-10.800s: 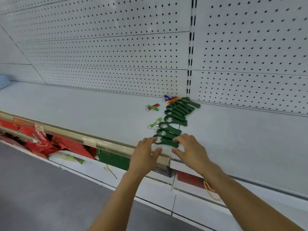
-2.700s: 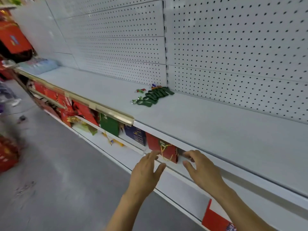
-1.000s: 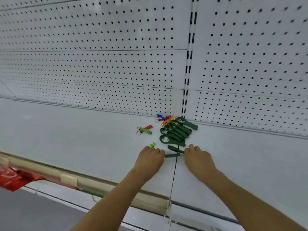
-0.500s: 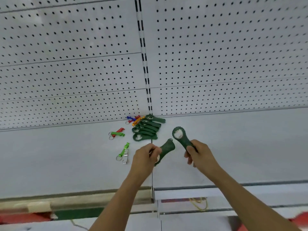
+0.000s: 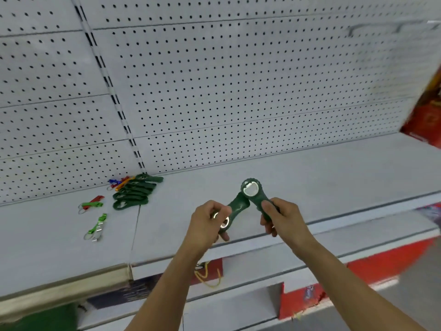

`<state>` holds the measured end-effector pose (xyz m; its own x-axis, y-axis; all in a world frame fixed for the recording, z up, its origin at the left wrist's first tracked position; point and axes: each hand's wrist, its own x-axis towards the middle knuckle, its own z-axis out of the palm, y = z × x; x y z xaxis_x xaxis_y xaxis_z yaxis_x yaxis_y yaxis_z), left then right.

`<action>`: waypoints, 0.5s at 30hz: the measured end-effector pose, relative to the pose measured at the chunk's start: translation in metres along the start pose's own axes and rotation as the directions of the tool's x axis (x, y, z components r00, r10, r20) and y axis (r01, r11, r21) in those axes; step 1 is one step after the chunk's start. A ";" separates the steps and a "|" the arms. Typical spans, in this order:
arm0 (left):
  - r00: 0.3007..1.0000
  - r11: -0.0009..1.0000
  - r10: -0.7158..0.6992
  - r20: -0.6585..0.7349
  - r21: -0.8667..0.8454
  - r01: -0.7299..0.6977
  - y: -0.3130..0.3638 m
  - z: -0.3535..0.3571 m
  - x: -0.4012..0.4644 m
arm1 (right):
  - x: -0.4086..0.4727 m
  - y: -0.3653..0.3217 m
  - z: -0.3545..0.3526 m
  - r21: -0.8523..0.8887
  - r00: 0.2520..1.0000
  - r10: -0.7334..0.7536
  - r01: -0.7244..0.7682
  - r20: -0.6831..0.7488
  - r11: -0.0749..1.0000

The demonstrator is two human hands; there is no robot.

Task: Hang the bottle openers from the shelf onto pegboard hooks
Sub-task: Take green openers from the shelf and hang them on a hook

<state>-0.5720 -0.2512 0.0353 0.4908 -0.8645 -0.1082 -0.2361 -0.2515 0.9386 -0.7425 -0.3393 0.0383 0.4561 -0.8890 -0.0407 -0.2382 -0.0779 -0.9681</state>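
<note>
My left hand grips one dark green bottle opener by its ring end, handle pointing up and right. In my right hand a second dark green opener is held by the handle, its round metal head up. The two openers touch above the shelf front. A row of several dark green openers lies on the white shelf by the pegboard. Faint hooks show at the pegboard's top right.
Small keychain openers lie on the shelf to the left: a green one, a red and green pair, and blue, red and orange ones. A black slotted upright splits the pegboard. Red packages stand at right; red boxes fill the lower shelf.
Both hands lifted an opener each from the row's near end a second ago. Since half a second ago my view has swung right and the two openers have come together.
</note>
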 end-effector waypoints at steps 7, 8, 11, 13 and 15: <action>0.997 0.996 0.083 0.011 -0.031 -0.082 0.051 0.126 -0.026 | -0.042 0.025 -0.129 0.001 0.998 -0.019 0.019 -0.061 1.000; 0.996 0.995 0.087 0.012 -0.038 -0.087 0.055 0.142 -0.029 | -0.048 0.029 -0.145 0.001 0.997 -0.024 0.025 -0.072 1.000; 0.996 0.993 0.082 0.029 -0.091 -0.079 0.070 0.188 -0.039 | -0.065 0.039 -0.191 0.010 0.995 -0.023 0.024 -0.099 1.000; 0.995 0.989 0.077 0.057 -0.129 -0.069 0.081 0.216 -0.045 | -0.073 0.044 -0.218 0.019 0.993 -0.016 0.018 -0.116 1.000; 0.993 0.987 0.085 0.086 -0.143 -0.072 0.093 0.240 -0.048 | -0.078 0.049 -0.241 0.024 0.991 -0.009 0.012 -0.135 1.000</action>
<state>-0.8191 -0.3379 0.0494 0.3953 -0.9168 -0.0557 -0.1483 -0.1236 0.9812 -0.9961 -0.3828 0.0538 0.3386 -0.9409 0.0013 -0.2119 -0.0776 -0.9742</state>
